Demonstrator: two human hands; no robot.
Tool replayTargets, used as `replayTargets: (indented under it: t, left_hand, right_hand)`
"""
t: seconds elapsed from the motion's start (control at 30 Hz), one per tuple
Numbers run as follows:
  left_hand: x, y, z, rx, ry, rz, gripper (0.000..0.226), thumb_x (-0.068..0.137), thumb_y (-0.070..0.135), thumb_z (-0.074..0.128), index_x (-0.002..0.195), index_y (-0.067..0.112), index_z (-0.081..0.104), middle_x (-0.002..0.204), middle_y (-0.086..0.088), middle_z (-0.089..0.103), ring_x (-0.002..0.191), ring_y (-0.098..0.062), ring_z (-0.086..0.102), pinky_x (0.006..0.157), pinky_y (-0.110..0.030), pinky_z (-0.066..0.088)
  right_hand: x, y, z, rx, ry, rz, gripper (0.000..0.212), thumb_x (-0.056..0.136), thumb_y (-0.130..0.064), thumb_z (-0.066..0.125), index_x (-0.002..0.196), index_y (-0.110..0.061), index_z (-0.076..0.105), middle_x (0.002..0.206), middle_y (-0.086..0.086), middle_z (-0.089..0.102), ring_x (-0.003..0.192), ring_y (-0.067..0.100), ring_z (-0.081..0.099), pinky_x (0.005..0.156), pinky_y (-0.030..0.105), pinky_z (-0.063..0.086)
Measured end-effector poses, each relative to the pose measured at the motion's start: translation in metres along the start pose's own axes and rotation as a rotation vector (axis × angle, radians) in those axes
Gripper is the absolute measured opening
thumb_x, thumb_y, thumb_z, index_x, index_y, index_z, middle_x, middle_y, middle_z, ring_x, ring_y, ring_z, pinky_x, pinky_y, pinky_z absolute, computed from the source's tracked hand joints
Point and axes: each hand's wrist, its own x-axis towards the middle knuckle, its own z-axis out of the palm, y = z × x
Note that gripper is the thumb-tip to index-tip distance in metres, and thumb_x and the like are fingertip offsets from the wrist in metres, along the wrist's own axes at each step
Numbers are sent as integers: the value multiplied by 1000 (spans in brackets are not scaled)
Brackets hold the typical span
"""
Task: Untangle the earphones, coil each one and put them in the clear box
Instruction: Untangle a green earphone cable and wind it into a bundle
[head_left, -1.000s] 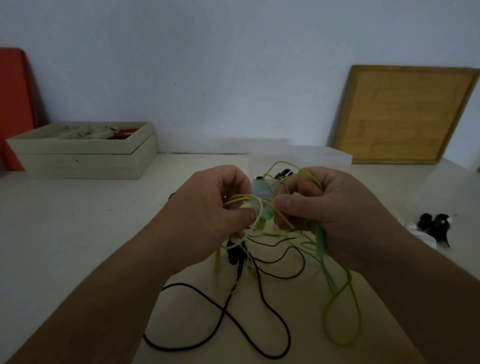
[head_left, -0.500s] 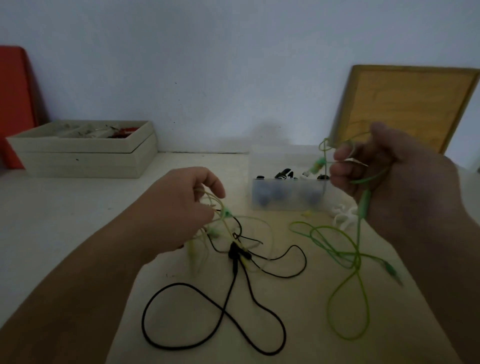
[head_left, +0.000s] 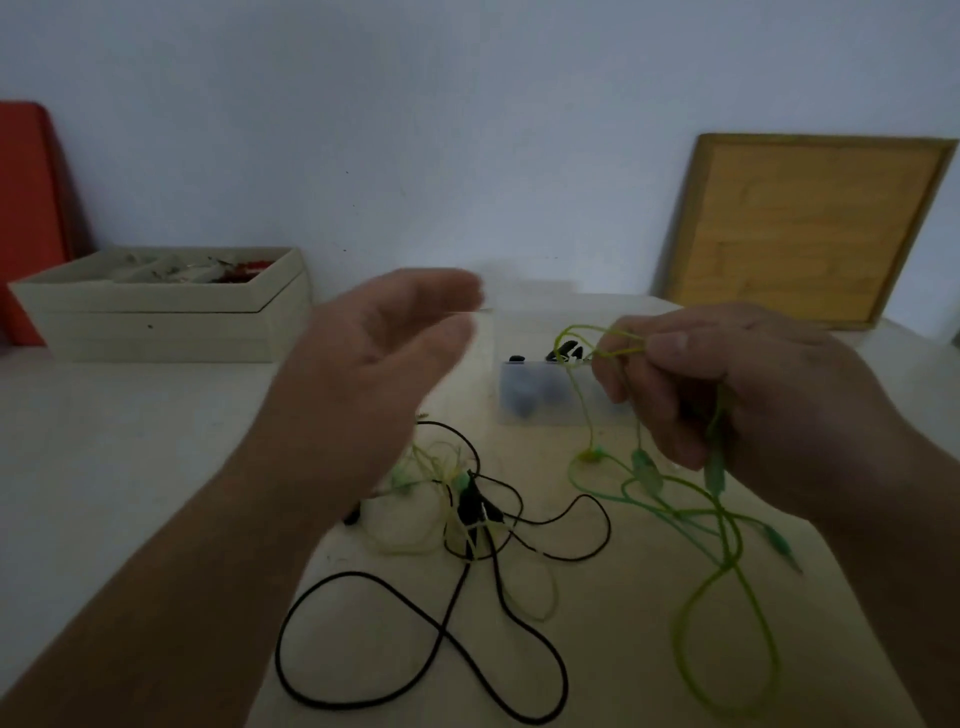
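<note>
One head-worn wide-angle view (the only one) looks forward and down, close over the cream tabletop (head_left: 130, 441), toward the bluish wall (head_left: 467, 130).

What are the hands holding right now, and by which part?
The right hand grips the green earphones by a looped stretch of cord; the left hand is open and empty.

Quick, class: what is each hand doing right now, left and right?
Left hand: open, holding nothing.
Right hand: closed, gripping the thin green wired earphone.
</note>
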Motion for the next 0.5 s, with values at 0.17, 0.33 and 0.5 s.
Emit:
replayTargets:
  t: [0.17,0.33,0.5]
  left_hand:
    - [-10,4,30,-225,-317,-119,22,88,18,68,110,17,67,98,0,76,90,-16,73,80,-30,59]
    - [-5,-7,26,-313,-151,-183,16,80,-3,69,86,12,71,72,-6,71,64,-15,67,61,-25,58]
    - [-3,-4,23,-397,-114,-185,17,70,6,72,87,10,70,75,-7,74,64,-17,66,61,-28,58]
  right_hand:
    - [0,4,5,230,-123,68,31,80,-18,41,52,-7,49,58,19,55,39,26,38,45,26,34]
    - [1,8,3,230,-28,116,30,78,-18,43,52,-4,46,62,18,60,43,31,39,43,25,36]
    - [3,11,1,83,56,156,30,77,-23,51,50,-10,56,65,17,62,39,23,35,42,24,32]
